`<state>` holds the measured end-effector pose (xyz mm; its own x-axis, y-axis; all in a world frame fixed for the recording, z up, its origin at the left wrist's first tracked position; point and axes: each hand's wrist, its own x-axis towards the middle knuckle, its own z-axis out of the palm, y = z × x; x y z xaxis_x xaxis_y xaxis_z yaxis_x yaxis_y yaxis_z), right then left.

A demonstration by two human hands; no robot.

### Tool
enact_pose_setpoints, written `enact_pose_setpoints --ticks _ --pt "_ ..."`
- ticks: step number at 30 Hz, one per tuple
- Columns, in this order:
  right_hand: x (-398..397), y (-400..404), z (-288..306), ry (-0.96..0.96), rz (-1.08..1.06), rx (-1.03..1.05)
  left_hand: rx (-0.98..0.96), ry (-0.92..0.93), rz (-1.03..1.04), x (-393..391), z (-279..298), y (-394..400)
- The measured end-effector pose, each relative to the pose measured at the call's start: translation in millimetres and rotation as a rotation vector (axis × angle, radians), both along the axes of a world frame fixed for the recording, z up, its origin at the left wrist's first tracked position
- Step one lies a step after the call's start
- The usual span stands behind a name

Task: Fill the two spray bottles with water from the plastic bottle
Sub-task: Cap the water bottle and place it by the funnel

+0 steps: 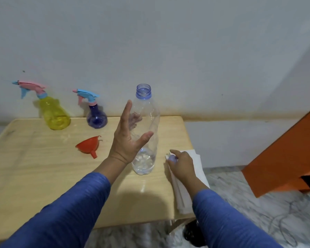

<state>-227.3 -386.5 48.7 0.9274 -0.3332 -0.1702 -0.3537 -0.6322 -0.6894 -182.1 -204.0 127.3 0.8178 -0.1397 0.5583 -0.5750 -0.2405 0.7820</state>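
Observation:
A clear plastic bottle (147, 126) stands upright and uncapped on the wooden table (34, 167), with a little water at its bottom. My left hand (127, 136) is spread open just left of the bottle, fingers partly around it, not gripping. My right hand (182, 162) is down on the white cloth (195, 176) at the table's right edge, fingers closed on the bottle's pale blue cap (172, 157). A yellow spray bottle (54, 113) with a pink head and a small blue spray bottle (96, 117) with a blue head stand at the back left. Both have their heads screwed on.
A red funnel (89, 145) lies on its side between the spray bottles and my left hand. A grey wall is close behind the table. Orange furniture (284, 154) stands at the right over a marbled floor. A dark object lies under the table's right corner.

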Motion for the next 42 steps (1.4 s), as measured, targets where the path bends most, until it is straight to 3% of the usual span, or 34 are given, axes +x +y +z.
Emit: enact_pose_setpoints --ticks 5,9,11,16,24,29,32,40,42 --pt "33 19 91 -0.398 -0.170 0.441 -0.032 0.000 0.033 -3 -1 -3" --pt "37 40 170 -0.691 -0.043 0.896 -0.030 0.000 0.053 -2 -4 -3" --pt "34 47 192 -0.773 0.100 0.994 -0.033 0.012 0.051 -2 -4 -3" --pt "29 57 200 -0.700 0.430 0.742 -0.044 0.051 0.042 -4 -2 -1" --pt "33 50 206 -0.553 0.553 0.513 -0.033 0.101 0.046 -4 -2 1" --pt "31 60 207 -0.610 0.375 0.621 -0.032 0.105 0.044 -7 -1 -1" --pt "31 73 202 -0.663 0.269 0.581 -0.038 0.105 0.047 -9 0 -1" --pt "30 61 201 -0.614 0.459 0.680 -0.028 0.103 0.043 -10 0 -1" --pt "29 64 202 -0.653 0.388 0.609 -0.027 0.104 0.038 -10 1 -2"
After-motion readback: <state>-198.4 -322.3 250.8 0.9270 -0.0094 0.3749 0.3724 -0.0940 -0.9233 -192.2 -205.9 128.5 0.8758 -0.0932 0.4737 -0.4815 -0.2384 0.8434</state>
